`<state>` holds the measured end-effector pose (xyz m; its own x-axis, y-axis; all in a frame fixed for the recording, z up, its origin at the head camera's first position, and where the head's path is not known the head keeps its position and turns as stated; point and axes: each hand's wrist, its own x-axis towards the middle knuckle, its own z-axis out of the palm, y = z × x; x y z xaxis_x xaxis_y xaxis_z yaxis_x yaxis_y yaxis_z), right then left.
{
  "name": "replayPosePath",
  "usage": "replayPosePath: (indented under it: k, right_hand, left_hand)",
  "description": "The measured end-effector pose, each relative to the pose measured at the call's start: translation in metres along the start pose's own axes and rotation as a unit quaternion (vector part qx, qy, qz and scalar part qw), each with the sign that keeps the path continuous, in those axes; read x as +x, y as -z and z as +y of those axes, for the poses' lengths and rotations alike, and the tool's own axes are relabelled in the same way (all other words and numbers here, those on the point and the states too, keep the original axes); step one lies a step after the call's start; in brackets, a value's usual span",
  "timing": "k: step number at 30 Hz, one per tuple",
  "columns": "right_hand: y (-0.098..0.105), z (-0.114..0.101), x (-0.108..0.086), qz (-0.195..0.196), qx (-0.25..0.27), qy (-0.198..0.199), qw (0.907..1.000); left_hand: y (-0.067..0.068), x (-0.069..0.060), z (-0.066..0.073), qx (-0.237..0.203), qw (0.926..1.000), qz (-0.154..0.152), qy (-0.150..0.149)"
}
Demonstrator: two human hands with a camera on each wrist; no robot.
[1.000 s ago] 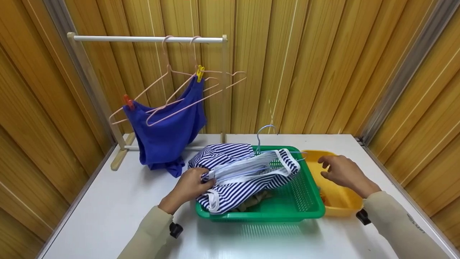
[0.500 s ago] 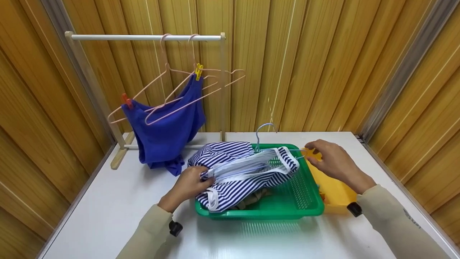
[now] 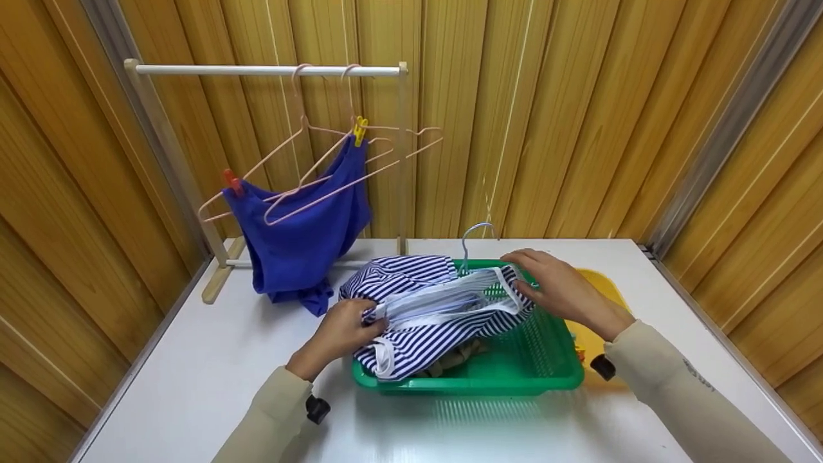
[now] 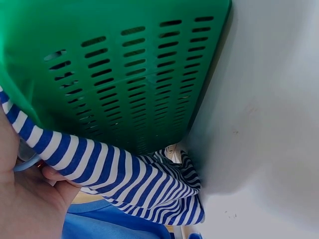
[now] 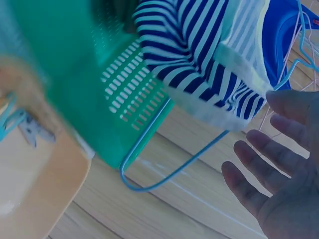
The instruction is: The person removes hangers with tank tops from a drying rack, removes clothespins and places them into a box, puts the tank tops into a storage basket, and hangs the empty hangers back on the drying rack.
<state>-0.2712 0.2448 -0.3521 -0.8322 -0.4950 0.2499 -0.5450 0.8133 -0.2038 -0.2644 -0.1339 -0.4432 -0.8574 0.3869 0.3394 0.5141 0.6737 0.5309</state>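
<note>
A navy-and-white striped sleeveless top (image 3: 443,337) with white trim lies over the green basket (image 3: 488,387). A light-blue hanger (image 3: 464,247) runs inside it, its hook standing up behind. At the top's left shoulder my left hand (image 3: 339,330) pinches the cloth; the left wrist view shows the blue hanger wire (image 4: 27,163) at those fingers too. My right hand (image 3: 562,289) is at the top's right shoulder. In the right wrist view its fingers (image 5: 269,154) are spread, with the thumb at the white trim, and the hanger's end loop (image 5: 169,174) sticks out past the cloth.
Behind at left, a rack (image 3: 257,69) carries pink hangers (image 3: 334,196). A blue garment (image 3: 299,238) hangs there by a red clothespin (image 3: 233,183) and a yellow one (image 3: 360,131). A yellow tray (image 3: 601,289) with clothespins (image 5: 35,127) stands right of the basket.
My right hand has moved left from above the yellow tray to the top's right shoulder. The left hand keeps its pinch in the same place.
</note>
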Motion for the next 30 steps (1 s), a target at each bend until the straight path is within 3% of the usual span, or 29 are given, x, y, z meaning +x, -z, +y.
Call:
replayPosePath:
  k: [8, 15, 30]
  right_hand:
    - [-0.009, 0.001, 0.009, -0.003, 0.003, 0.018, 0.9998]
    - [-0.009, 0.007, 0.009, 0.031, 0.03, 0.025, 0.9987]
    - [-0.015, 0.028, 0.001, 0.063, 0.054, 0.006, 0.9965]
  left_hand:
    - [0.0, 0.0, 0.003, 0.008, 0.9999, -0.002, -0.006]
    - [0.001, 0.001, 0.004, 0.008, 0.9999, -0.01, -0.001]
    - [0.0, 0.0, 0.0, 0.006, 0.9999, -0.01, 0.001]
